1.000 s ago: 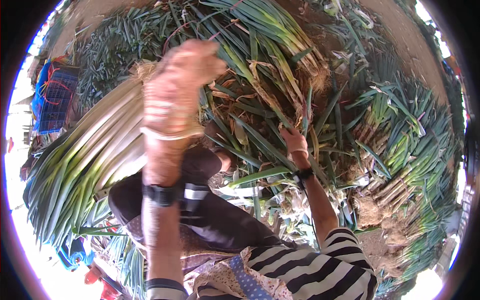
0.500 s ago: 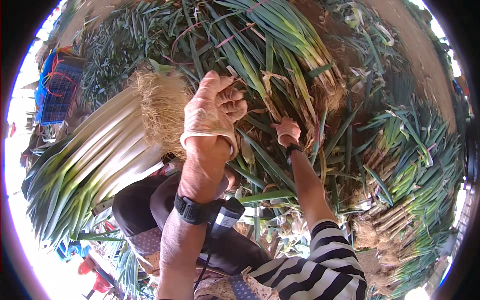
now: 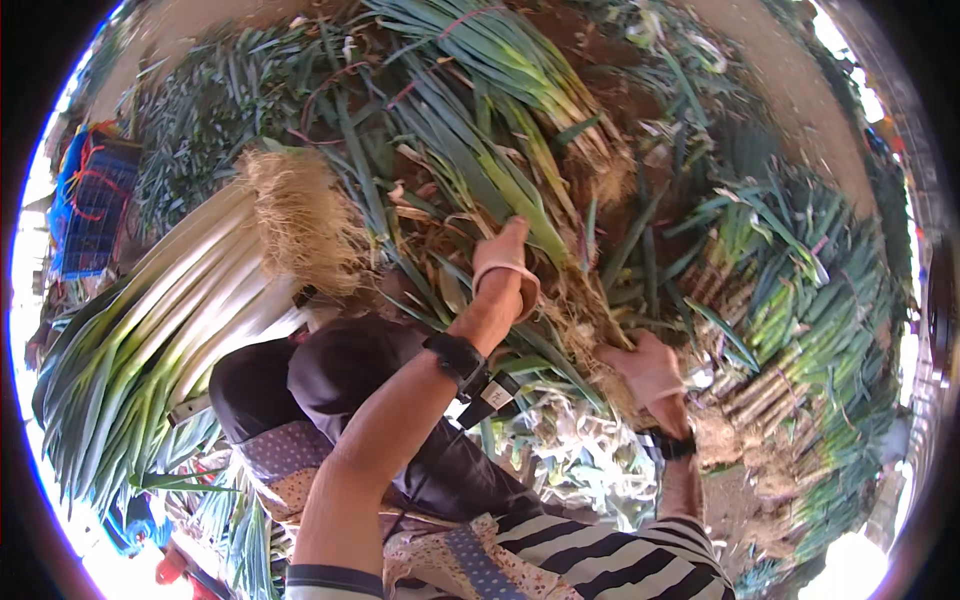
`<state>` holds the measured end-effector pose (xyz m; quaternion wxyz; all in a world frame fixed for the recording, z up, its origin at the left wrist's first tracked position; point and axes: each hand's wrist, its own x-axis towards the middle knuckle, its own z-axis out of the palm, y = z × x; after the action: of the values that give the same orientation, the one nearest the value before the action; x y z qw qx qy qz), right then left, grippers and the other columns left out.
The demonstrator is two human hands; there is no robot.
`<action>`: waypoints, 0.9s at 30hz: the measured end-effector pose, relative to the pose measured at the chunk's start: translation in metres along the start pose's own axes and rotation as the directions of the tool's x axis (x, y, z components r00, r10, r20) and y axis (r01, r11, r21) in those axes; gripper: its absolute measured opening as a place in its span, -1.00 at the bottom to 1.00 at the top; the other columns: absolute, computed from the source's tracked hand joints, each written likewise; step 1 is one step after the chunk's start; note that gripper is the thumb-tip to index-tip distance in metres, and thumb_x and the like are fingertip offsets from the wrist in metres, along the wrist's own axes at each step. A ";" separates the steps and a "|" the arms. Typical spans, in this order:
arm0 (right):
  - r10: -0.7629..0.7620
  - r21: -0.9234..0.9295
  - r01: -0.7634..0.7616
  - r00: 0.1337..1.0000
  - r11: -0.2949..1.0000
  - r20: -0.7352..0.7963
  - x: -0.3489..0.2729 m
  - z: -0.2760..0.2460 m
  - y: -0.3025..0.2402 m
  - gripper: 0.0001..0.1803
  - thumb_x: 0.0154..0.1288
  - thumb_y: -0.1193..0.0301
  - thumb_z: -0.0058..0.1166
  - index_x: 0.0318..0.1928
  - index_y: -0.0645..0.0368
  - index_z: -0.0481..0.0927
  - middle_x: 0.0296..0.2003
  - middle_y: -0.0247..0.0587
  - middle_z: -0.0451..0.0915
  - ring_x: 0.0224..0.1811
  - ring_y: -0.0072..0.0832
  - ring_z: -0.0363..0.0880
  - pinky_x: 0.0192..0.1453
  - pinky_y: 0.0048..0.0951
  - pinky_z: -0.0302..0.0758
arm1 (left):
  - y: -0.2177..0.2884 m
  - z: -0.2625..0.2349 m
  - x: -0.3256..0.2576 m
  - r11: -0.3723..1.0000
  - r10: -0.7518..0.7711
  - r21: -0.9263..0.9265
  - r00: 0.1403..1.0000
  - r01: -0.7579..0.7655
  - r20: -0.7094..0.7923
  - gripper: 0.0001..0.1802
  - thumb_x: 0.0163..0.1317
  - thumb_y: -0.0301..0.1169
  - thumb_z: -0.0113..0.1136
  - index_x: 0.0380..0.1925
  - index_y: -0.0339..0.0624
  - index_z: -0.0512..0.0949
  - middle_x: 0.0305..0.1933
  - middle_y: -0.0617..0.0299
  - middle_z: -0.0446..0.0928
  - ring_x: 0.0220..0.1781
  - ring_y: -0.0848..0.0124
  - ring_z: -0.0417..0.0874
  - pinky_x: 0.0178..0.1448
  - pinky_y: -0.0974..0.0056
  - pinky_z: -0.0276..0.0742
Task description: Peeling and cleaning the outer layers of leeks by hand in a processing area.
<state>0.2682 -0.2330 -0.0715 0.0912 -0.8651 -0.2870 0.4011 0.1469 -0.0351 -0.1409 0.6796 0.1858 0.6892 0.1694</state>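
Both hands wear pale pinkish gloves. My left hand (image 3: 505, 262) is closed around the green stalk of a leek (image 3: 541, 228), whose leaves run up and away to the far left. Lower down, at the leek's brownish, ragged root end, my right hand (image 3: 645, 368) is closed on it; its fingertips are partly hidden by the dry leaf strips. Beyond them lies a bunch of untrimmed leeks (image 3: 540, 75) with dirty roots. To the left sits a big stack of cleaned leeks (image 3: 185, 270) with white shafts and a thick mat of pale roots (image 3: 300, 220).
Piles of leeks (image 3: 800, 330) fill the right side. Peeled scraps (image 3: 590, 450) lie in front of my knees (image 3: 350, 365). At the far left stands a blue crate (image 3: 98, 210) with red string. More green leaves (image 3: 225, 120) cover the ground at the back left.
My left hand has dropped from its raised place down and right onto the leek. My right hand has moved right and nearer to me, and the leek's root end has come nearer with it.
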 end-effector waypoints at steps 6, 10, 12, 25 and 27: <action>0.094 0.001 -0.097 0.967 0.995 -0.238 -0.124 -0.047 0.032 -0.52 -0.07 0.07 0.34 -0.29 0.23 0.68 -0.45 -0.12 0.65 -0.42 -0.46 0.61 -0.31 -0.41 0.52 | -0.052 0.028 -0.074 0.954 -0.014 -0.228 0.786 0.197 0.619 -0.67 0.23 -0.18 0.24 -0.14 -0.10 0.43 -0.29 0.22 0.53 -0.39 0.29 0.59 -0.30 0.10 0.54; 0.097 0.192 -0.036 0.944 0.981 -0.317 -0.151 -0.037 0.030 -0.53 -0.12 0.12 0.40 -0.31 0.26 0.66 -0.39 -0.08 0.65 -0.40 -0.43 0.61 -0.28 -0.40 0.51 | -0.034 0.011 -0.119 0.913 0.406 -0.360 0.525 -0.193 0.748 -0.60 0.12 -0.37 0.36 -0.08 -0.13 0.42 -0.28 0.28 0.56 -0.34 0.44 0.58 -0.25 0.29 0.55; 0.063 0.335 0.073 0.924 0.940 -0.377 -0.145 -0.025 0.025 -0.57 -0.11 0.20 0.42 -0.29 0.25 0.66 -0.38 -0.07 0.66 -0.38 -0.41 0.61 -0.26 -0.39 0.51 | -0.020 0.019 -0.113 0.847 0.500 -0.324 0.428 -0.421 0.752 -0.43 0.06 -0.28 0.44 0.01 -0.24 0.40 -0.11 0.24 0.56 -0.13 0.47 0.58 -0.14 0.36 0.54; -0.054 0.337 0.209 0.908 0.918 -0.415 -0.067 0.052 -0.019 -0.59 0.02 0.10 0.37 -0.27 0.15 0.62 -0.48 -0.26 0.63 -0.55 -0.57 0.54 -0.41 -0.40 0.55 | 0.025 -0.003 -0.107 0.263 0.744 0.360 0.426 -0.895 0.515 -0.79 0.02 -0.41 0.22 -0.31 -0.20 0.57 -0.40 0.01 0.63 -0.40 0.21 0.68 -0.28 0.19 0.60; -0.079 0.240 0.168 0.937 0.956 -0.340 -0.038 0.058 -0.035 -0.53 0.06 -0.03 0.28 -0.27 0.13 0.62 -0.51 -0.30 0.62 -0.54 -0.45 0.56 -0.35 -0.34 0.59 | 0.019 -0.009 -0.100 -0.209 0.673 0.723 0.440 -0.658 0.595 -0.78 0.08 -0.29 0.17 -0.30 -0.14 0.59 -0.43 0.02 0.63 -0.39 0.14 0.68 -0.28 0.15 0.62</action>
<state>0.1904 -0.2303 -0.0722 0.2778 -0.8795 -0.2657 0.2804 0.1396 -0.0672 -0.0443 0.2273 0.8677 0.4358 0.0746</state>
